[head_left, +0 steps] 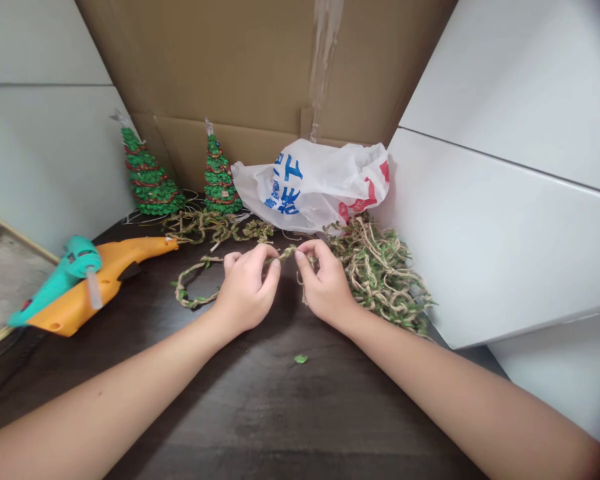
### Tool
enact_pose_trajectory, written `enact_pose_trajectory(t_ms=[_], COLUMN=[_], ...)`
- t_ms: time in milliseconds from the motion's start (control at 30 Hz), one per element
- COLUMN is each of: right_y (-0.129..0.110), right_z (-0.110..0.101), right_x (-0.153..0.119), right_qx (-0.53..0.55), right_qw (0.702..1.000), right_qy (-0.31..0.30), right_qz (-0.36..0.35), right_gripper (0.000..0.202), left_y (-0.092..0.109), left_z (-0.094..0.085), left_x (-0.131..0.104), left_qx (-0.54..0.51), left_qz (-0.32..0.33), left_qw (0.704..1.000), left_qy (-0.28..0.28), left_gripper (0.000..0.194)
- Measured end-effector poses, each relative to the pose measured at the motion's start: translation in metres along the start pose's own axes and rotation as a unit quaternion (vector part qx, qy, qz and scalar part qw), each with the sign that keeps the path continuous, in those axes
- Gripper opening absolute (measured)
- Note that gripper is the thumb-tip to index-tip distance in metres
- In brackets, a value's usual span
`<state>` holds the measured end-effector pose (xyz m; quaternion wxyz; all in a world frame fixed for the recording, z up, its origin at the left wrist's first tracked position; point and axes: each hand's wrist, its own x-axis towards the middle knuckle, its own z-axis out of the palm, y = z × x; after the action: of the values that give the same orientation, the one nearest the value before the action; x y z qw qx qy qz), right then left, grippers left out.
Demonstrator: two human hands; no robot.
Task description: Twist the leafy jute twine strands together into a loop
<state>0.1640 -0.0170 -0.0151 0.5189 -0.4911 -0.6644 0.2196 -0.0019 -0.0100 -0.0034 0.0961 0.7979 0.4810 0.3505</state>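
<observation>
Between my two hands runs a length of tan twine with small green leaves (pixel 289 253). My left hand (pixel 249 283) pinches it on one side, thumb against forefinger. On the other side my right hand (pixel 326 277) grips it the same way, and a short piece hangs below those fingers. A loop of the leafy twine (pixel 181 288) lies on the dark table (pixel 260 407) left of my left hand. Just right of my right hand is a tangled heap of the same leafy twine (pixel 383 273). A single loose green leaf (pixel 301 359) rests in front of my hands.
At the left lies a teal and orange glue gun (pixel 85 277) with a clear glue stick. Behind stand two small green Christmas trees (pixel 150 177), more leafy twine (pixel 213 225) and a white plastic bag (pixel 325 180). Cardboard (pixel 220 60) and white panels (pixel 505 220) enclose the table.
</observation>
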Motion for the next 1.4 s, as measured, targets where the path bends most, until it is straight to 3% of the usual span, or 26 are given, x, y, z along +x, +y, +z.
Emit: enact_pose_trajectory(t_ms=[200, 400, 667, 800, 1100, 1400], right_y=[0.0014, 0.0024, 0.0015, 0.0010, -0.0016, -0.0040], right_z=[0.0000, 0.0004, 0.0001, 0.0007, -0.0002, -0.0017], right_x=[0.0005, 0.0019, 0.0017, 0.0007, 0.0017, 0.0017], right_qx=[-0.001, -0.001, -0.027, -0.054, -0.039, -0.017], right_qw=[1.000, 0.999, 0.994, 0.989, 0.991, 0.992], right_qy=[0.027, -0.048, -0.093, -0.117, -0.113, -0.110], right_qz=[-0.008, -0.016, -0.051, -0.077, -0.058, -0.060], right_gripper=[0.013, 0.009, 0.014, 0.016, 0.013, 0.024], left_y=[0.0003, -0.0013, -0.0049, -0.0061, -0.0059, -0.0073], left_z=[-0.0002, 0.0010, 0.0036, 0.0053, 0.0052, 0.0044], left_x=[0.0013, 0.0020, 0.0013, 0.0018, 0.0020, 0.0028], left_qx=[-0.013, -0.045, -0.042, -0.076, -0.046, -0.049], left_qz=[0.008, 0.066, 0.048, 0.049, 0.071, 0.061], left_qw=[1.000, 0.997, 0.997, 0.995, 0.996, 0.997], left_qy=[-0.004, -0.006, 0.031, 0.038, 0.008, -0.007], left_gripper=[0.016, 0.013, 0.008, 0.016, 0.013, 0.015])
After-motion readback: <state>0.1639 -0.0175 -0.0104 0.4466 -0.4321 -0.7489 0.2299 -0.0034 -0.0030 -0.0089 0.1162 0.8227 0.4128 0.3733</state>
